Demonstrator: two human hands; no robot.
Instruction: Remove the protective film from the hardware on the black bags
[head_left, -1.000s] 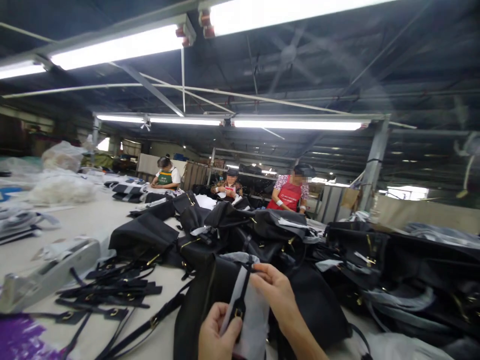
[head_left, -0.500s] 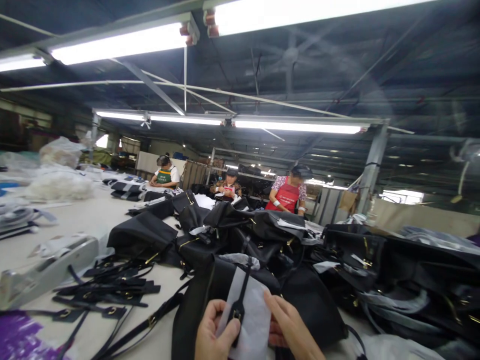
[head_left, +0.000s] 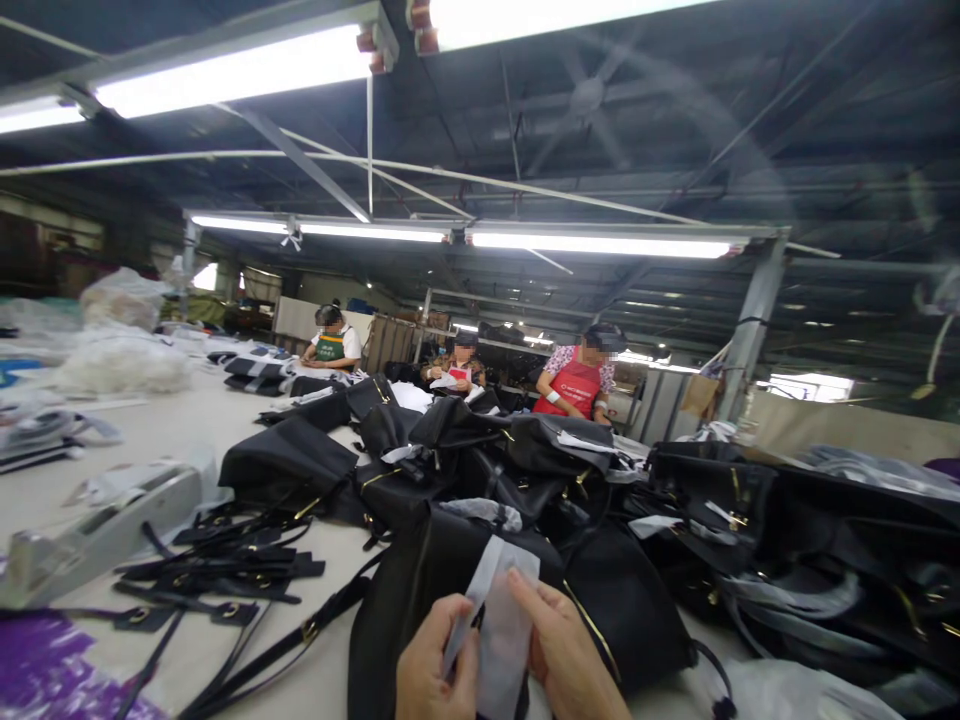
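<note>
Tissue paper tilting as its black tab drops from view

Fluorescent lights are burning over co-workers working beyond a long table. It is carrying a heap of black leather handbags and buckled straps. Above the nearest handbag, the left hand and right hand are holding the tissue paper narrowly between them, pinching opposite edges. Their light fingertip grip is keeping the sheet steady and clear of the leather.
</note>
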